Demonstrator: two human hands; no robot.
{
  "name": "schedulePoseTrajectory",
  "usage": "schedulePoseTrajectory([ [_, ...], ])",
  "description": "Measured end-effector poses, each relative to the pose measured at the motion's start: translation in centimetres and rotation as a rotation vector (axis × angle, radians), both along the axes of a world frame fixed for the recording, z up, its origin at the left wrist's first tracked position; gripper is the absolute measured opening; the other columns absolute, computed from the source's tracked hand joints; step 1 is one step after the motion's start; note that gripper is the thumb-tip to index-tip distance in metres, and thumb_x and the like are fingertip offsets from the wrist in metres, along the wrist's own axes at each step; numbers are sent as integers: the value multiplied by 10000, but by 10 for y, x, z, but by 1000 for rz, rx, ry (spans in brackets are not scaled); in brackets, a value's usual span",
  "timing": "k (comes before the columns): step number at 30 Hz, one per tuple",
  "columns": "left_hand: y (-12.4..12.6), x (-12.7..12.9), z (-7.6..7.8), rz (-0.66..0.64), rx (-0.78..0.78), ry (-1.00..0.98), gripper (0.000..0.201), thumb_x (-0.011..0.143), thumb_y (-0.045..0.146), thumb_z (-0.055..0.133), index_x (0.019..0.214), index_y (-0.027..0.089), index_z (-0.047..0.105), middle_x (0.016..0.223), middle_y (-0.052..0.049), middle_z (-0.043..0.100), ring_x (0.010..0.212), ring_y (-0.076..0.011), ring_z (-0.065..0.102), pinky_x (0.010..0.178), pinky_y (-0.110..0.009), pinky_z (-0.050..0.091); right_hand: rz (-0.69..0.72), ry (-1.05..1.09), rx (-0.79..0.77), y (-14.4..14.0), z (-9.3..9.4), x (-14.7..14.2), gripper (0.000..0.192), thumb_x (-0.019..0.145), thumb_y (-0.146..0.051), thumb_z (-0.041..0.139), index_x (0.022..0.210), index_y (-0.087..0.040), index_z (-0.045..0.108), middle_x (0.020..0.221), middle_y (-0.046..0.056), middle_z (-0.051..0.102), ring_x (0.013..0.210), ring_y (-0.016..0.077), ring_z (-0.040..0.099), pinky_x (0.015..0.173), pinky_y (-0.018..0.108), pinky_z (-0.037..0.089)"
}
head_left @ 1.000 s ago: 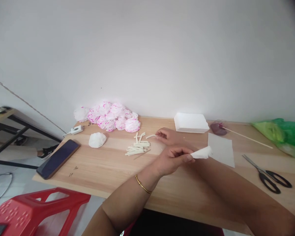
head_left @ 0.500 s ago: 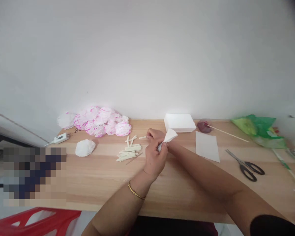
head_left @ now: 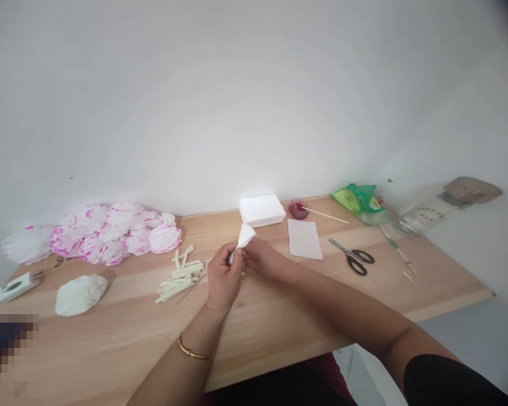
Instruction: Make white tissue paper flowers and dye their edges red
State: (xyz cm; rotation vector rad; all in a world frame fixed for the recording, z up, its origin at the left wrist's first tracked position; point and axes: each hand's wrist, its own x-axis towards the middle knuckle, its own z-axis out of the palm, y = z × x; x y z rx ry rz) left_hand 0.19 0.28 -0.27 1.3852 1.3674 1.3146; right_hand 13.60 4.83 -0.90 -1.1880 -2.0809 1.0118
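Observation:
My left hand [head_left: 226, 273] is closed around the narrow lower part of a folded white paper tissue [head_left: 246, 234], whose top fans out above the thumb. Right beside it, my right hand [head_left: 260, 256] is closed close against the pinched part. A small pale end, apparently of a cream strip [head_left: 242, 274], shows just below its fingers; the rest is hidden. Left of my hands lies a loose pile of cream strips [head_left: 182, 276] with a thin stick [head_left: 191, 288] alongside. Behind the tissue stands a stack of white tissues [head_left: 262, 210].
Pink-edged paper flowers [head_left: 114, 231] crowd the back left, near a white paper puff [head_left: 81, 294] and a white plug-like device [head_left: 17, 287]. Rightward lie a white sheet [head_left: 305, 239], scissors [head_left: 353, 256], a dark red container [head_left: 298, 210] with a stick, a green bag [head_left: 359, 203] and a glass bottle [head_left: 432, 211].
My right hand has drawn back from beside the cream strips to the tissue in my left hand. The view has swung to the right, bringing in the bottle and the table's right corner.

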Motion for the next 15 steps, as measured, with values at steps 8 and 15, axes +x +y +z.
schedulePoseTrajectory([
  [8, -1, 5, 0, -141, -161, -258, 199, 838, 354, 523, 906, 167, 535, 795, -24, 666, 635, -113, 598, 688, -267, 472, -259, -404, 158, -16, 13, 123, 106, 827, -210, 516, 788, -213, 615, 805, 53, 645, 741, 196, 579, 668, 327, 433],
  [15, 2, 13, -17, -346, -454, -430, 176, 784, 305, 559, 844, 145, 516, 753, -60, 693, 650, -151, 647, 725, -319, 480, -199, -491, 154, -18, -7, 134, 100, 775, -154, 520, 725, -190, 598, 767, 58, 608, 711, 189, 547, 628, 300, 381],
])
